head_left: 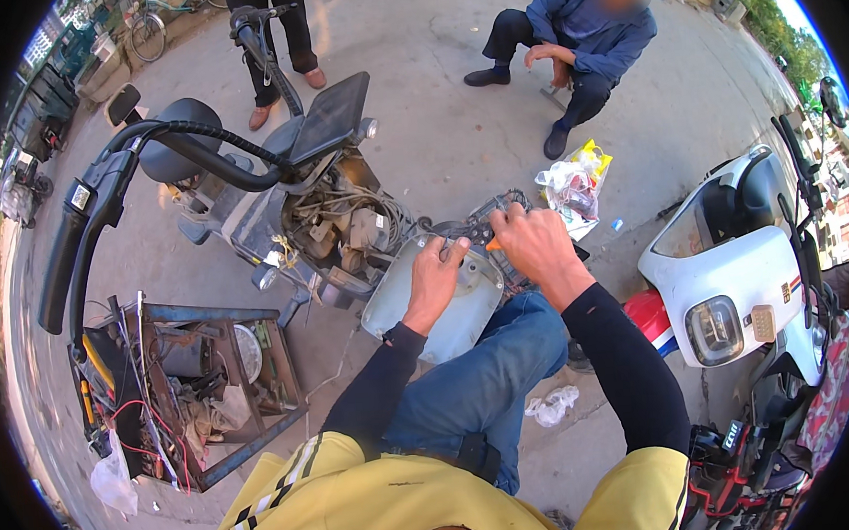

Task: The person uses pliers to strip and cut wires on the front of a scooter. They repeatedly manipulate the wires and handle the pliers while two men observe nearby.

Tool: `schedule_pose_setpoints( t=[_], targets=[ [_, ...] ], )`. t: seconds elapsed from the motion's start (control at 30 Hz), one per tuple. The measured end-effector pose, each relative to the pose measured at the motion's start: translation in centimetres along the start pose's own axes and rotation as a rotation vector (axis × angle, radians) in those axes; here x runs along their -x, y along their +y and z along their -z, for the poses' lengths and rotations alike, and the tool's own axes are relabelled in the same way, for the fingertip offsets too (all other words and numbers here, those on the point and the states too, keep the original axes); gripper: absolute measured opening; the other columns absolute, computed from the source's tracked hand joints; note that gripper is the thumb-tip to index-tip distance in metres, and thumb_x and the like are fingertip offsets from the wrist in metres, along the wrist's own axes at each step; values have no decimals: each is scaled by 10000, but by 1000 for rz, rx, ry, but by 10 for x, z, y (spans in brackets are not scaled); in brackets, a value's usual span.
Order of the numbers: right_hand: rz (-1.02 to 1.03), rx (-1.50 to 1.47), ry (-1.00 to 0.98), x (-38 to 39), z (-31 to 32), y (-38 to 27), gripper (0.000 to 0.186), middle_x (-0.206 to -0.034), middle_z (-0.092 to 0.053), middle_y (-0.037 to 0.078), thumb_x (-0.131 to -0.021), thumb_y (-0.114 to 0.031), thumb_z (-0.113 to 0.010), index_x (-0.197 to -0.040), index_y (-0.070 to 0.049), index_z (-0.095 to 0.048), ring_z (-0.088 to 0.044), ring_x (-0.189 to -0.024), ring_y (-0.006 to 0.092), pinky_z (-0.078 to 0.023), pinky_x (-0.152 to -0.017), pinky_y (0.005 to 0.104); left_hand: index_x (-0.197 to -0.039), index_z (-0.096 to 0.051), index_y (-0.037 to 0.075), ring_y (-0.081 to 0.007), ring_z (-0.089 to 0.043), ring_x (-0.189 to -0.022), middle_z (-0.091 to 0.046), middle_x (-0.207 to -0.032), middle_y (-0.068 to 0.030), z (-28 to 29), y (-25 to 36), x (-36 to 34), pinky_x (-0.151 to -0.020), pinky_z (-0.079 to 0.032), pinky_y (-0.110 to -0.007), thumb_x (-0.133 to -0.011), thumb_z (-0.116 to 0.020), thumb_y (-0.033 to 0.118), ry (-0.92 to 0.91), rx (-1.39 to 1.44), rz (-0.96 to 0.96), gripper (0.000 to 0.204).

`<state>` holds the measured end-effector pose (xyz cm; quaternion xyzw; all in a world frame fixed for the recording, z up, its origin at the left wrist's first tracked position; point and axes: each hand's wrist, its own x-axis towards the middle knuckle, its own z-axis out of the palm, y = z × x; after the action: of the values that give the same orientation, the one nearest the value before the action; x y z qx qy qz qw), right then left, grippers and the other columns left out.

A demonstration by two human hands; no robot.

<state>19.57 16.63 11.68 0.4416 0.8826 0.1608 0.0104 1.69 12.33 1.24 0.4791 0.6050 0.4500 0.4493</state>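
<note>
My left hand [433,282] is closed, its thumb and fingers pinched together above a pale grey panel [398,300]. What it grips, if anything, is hidden. My right hand [536,245] is wrapped round a small tool with an orange handle [494,245]; its exact kind cannot be made out. Both hands work close together at a dark part [475,229] beyond the panel. To the left stands an opened electric scooter [290,176], its wires and cables [345,212] bare below a raised dark flap [335,116].
A metal toolbox [211,319] full of tools and parts lies at the left. At the right stands a white scooter [728,287]. A plastic bag [574,180] sits beyond my right hand. One person [576,46] squats ahead; another person's legs [279,52] show behind the opened scooter.
</note>
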Motion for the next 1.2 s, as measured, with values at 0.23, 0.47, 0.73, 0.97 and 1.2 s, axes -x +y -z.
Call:
schedule_pose_setpoints(
  t=[0.23,0.47,0.73,0.97,1.2],
  targets=[
    [-18,-2,53,0,-8,3,95,-777,-698,108,-881,-172,-666,-862,-84,-636,-741,-650,249,-555,-530,359,-683,-475,-9,-117,-344,-611,-401,-582,-33,-10,-6,-7,-539,-325,-370,-958,-750,396,88,43,-14,562],
    [-86,-52,-5,-2,-13,1,90,-811,-697,115,-901,-153,-657,-945,-79,-630,-738,-676,277,-556,-549,390,-633,-371,55,-74,-294,-612,-334,-594,61,-16,-9,-12,-513,-253,-337,-934,-799,358,175,66,-23,604],
    [-201,-73,-34,1,-20,-9,100,-827,-714,127,-903,-151,-651,-970,-78,-639,-747,-688,279,-570,-554,388,-633,-380,35,-78,-295,-610,-333,-595,53,-22,-7,-16,-511,-247,-342,-918,-817,332,210,107,-44,600],
    [-271,-103,-61,2,-19,-15,134,-852,-731,152,-901,-150,-653,-1005,-65,-659,-757,-706,306,-588,-570,400,-628,-407,26,-74,-300,-598,-344,-585,52,-26,-15,-21,-501,-258,-339,-918,-819,321,242,84,-52,584],
    [-325,-107,-86,2,-12,-20,173,-840,-748,127,-925,-245,-699,-943,-74,-683,-770,-732,267,-596,-602,371,-610,-379,28,-76,-287,-598,-328,-577,52,-30,-15,-20,-499,-253,-341,-930,-813,296,297,48,-108,602]
  ],
)
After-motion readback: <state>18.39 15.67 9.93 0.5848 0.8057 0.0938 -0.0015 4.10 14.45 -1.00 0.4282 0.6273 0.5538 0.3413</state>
